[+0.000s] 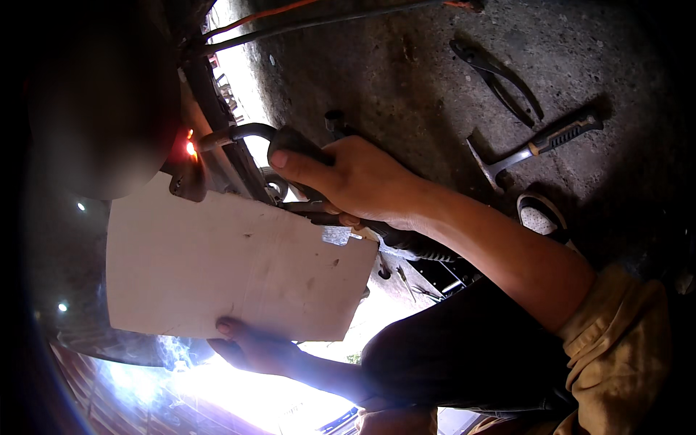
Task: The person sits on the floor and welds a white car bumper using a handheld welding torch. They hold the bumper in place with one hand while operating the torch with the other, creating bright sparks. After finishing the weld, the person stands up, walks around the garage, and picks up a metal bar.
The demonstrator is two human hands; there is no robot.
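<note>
The right hand (348,177) reaches forward, arm extended, fingers clenched around a dark welding holder (304,148) whose tip glows orange. The left hand (250,344) grips the lower edge of a white board (232,268). A hammer (540,145) and pliers (496,76) lie on the concrete floor (406,80).

Cardboard sheet (232,268): plain off-white, few small dark specks. Welding holder (297,148): black grip, dark grey metal. Weld spot (191,148): glowing orange-red. Cable (254,18) up top: orange, w/ a black one beside it. Concrete floor (435,72): dark grey, mottled w/ stains. Pliers (496,80): black. Chipping hammer (536,145): silver head, black handle w/ orange stripe. Sleeve (623,348): mustard yellow. Trousers (464,355): black. Shoe (540,217): white w/ dark edge.
</note>
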